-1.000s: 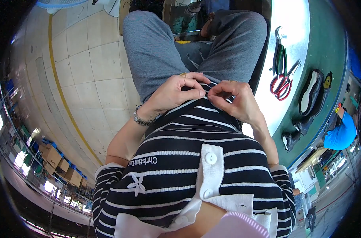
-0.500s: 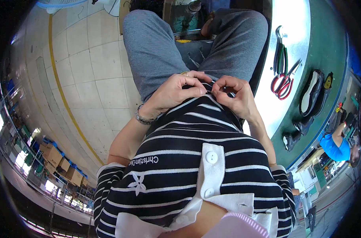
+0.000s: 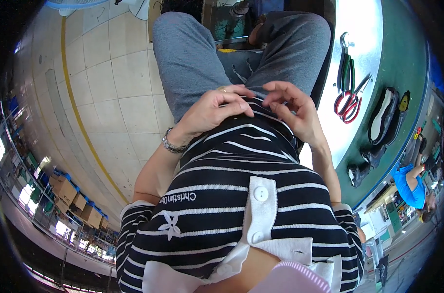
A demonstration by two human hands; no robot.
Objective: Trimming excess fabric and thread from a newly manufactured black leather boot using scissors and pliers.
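Over my lap, at the lower front of a black-and-white striped knit shirt [image 3: 217, 171], both hands are raised close together. My left hand [image 3: 214, 111] rests against the shirt's lower folds, thumb and fingers apart, with no object visible in it; a bracelet [image 3: 172, 142] circles its wrist. Across a small gap, my right hand [image 3: 295, 110] hovers by the same folds with fingers spread and slightly blurred, and nothing shows in it. A tiny pale speck [image 3: 235, 117] lies on the dark cloth beside my left hand. Grey trousers [image 3: 188, 53] cover my legs beneath.
To the right, a shiny metal plate [image 3: 371, 34] bears green-handled pliers [image 3: 346, 71] and red-handled scissors [image 3: 349, 105]. Dark shoes [image 3: 385, 117] lie on the green work surface [image 3: 402, 44]. A person in blue [image 3: 410, 188] is farther right; cardboard boxes [image 3: 65, 190] stand far left.
Both hands have let go of the shirt cloth they were pinching. My right hand has opened and shifted slightly right; the folds lie flatter. The person in blue has moved.
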